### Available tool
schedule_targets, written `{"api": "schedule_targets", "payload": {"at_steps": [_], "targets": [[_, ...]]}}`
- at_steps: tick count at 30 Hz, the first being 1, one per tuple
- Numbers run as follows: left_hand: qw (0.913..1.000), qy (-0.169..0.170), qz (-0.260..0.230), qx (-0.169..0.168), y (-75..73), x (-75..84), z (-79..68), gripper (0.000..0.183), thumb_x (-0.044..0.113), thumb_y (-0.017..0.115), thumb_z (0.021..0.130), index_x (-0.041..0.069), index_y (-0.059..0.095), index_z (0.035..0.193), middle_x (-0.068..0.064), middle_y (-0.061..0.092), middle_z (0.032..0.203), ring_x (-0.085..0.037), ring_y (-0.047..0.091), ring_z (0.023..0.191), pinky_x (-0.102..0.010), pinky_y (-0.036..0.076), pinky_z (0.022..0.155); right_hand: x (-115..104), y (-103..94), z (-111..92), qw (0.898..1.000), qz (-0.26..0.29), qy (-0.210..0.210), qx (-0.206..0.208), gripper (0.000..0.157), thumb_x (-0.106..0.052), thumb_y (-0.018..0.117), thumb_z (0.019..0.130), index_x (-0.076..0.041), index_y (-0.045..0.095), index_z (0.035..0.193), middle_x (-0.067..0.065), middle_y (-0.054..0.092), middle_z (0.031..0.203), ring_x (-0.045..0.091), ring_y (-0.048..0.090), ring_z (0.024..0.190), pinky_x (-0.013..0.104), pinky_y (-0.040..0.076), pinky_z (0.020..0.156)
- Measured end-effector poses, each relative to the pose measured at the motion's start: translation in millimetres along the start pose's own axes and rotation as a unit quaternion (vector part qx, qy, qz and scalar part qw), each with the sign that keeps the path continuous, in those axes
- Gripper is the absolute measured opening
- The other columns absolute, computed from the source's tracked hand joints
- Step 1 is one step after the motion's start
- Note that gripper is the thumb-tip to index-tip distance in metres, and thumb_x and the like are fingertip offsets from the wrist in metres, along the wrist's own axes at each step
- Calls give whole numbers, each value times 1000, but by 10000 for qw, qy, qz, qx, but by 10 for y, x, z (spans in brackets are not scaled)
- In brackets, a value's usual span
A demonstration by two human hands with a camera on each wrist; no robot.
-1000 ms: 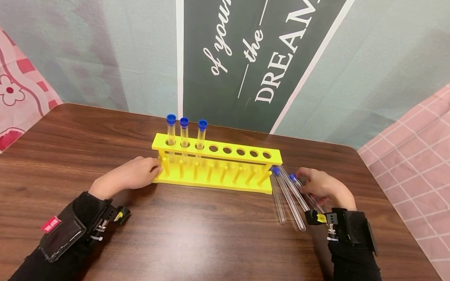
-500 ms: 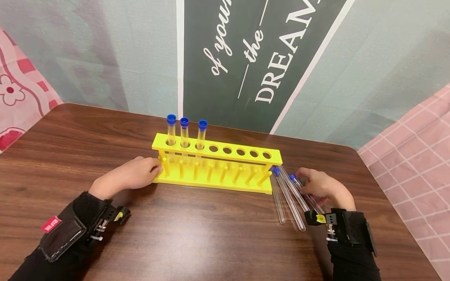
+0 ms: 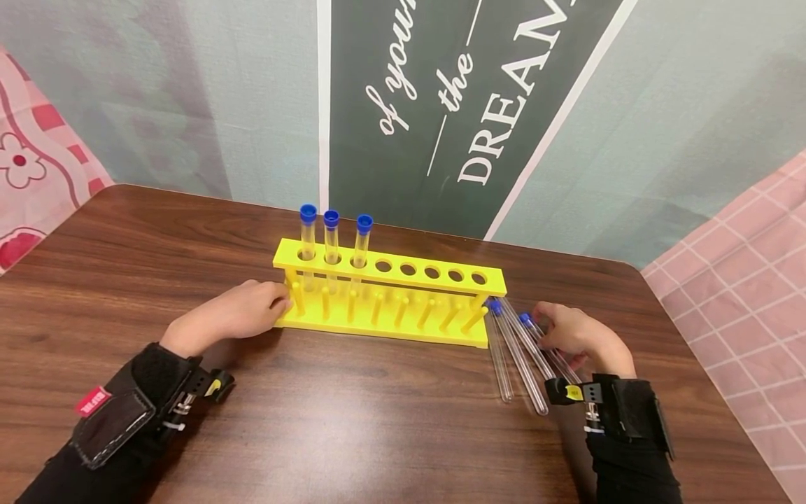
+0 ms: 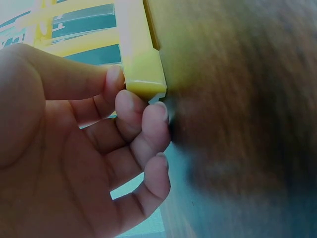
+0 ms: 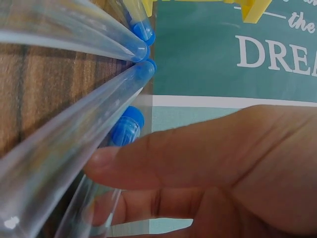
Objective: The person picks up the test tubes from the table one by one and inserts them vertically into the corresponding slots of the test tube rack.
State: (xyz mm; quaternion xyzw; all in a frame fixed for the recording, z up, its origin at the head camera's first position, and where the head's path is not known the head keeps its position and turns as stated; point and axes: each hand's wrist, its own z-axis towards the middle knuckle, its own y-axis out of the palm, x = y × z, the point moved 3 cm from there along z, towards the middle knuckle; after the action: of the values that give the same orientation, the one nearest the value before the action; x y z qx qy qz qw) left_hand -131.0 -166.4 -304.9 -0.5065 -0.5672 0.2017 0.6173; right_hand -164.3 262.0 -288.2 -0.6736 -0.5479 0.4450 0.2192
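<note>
My left hand [image 3: 248,308] grips the left end of a yellow test tube rack [image 3: 390,277]. In the left wrist view the thumb and a finger pinch the rack's yellow end piece [image 4: 143,69], with the other fingers curled below it. Three clear test tubes with blue caps [image 3: 364,224] stand in the rack's leftmost holes. On the right, my right hand [image 3: 576,332] pinches a blue-capped test tube [image 5: 130,119] just below its cap. That tube lies on the table beside the others, and the hand hides part of it.
Several loose clear test tubes [image 3: 519,357] lie fanned out by the rack's right end, their blue caps pointing toward the back. Behind the brown wooden table [image 3: 352,434] hangs a printed cloth [image 3: 264,105]. A pink checked cloth [image 3: 749,280] borders the right side.
</note>
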Motion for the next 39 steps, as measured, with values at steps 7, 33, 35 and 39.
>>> {"api": "schedule_targets", "payload": {"at_steps": [7,33,35,39], "targets": [[10000,-69,-31,-53,1,-4,7,21,10,44,94,6,49,75,-3,38,61,-15,36,53,-27,31,51,-4,-8,-5,10000,-32,23,-50,36,0,56,84,0,42,117,7,45,68,18,45,51,35,48,43],[9999,-100,9,-63,9,-11,12,18,10,45,94,4,51,78,-3,38,61,-15,36,53,-27,32,51,-101,-108,-115,9989,-113,-451,91,39,-1,55,85,1,41,121,6,43,65,14,41,45,33,44,42],[9999,-96,8,-55,10,-11,13,18,10,45,94,4,51,78,-3,38,61,-15,36,53,-27,32,51,-115,-118,-128,9986,-134,-492,141,39,-1,56,84,1,41,120,5,43,66,14,40,45,33,44,43],[9999,-95,-6,-45,9,-11,12,19,10,44,94,4,50,77,-3,38,61,-15,36,53,-27,32,51,-153,-134,-160,9979,-148,-565,278,40,-2,58,84,1,42,120,5,43,67,15,41,46,35,44,45]]}}
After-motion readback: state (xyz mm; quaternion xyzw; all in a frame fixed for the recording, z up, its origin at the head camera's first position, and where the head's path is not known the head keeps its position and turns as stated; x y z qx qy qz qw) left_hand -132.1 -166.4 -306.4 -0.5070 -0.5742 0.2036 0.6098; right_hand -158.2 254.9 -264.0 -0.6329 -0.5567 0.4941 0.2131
